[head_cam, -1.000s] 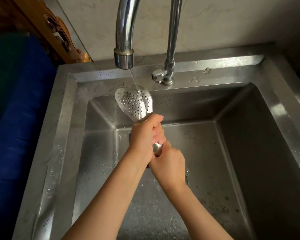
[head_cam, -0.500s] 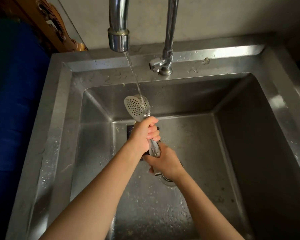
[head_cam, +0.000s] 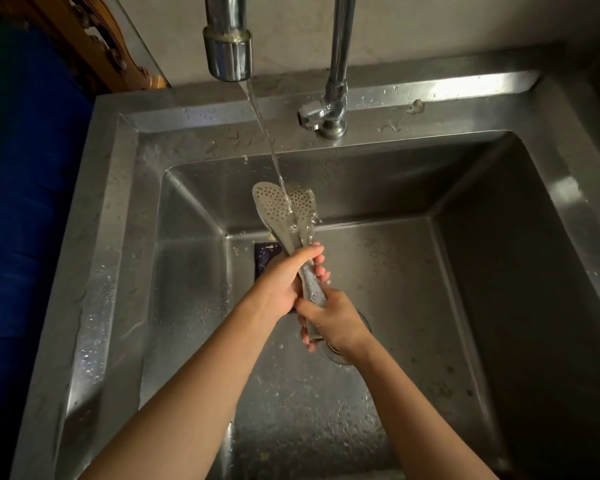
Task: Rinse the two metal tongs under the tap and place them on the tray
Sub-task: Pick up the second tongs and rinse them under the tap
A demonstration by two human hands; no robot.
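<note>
both hands (head_cam: 302, 299) clasp tongs (head_cam: 284, 216) mid-sink (head_cam: 118, 237), walls well apart.

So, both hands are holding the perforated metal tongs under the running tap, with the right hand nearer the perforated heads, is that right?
Not quite: the head view shows the left hand nearer the perforated heads of the perforated metal tongs; the right hand grips the handle end. Water does run from the chrome tap.

tongs (head_cam: 293, 223) handle hidden by hands, drain (head_cam: 340, 355) half-covered

Stainless steel sink (head_cam: 111, 271), wet and droplet-speckled; dark blue rectangular item (head_cam: 265, 258) on basin floor, far left; round drain (head_cam: 340, 355) near centre.
</note>
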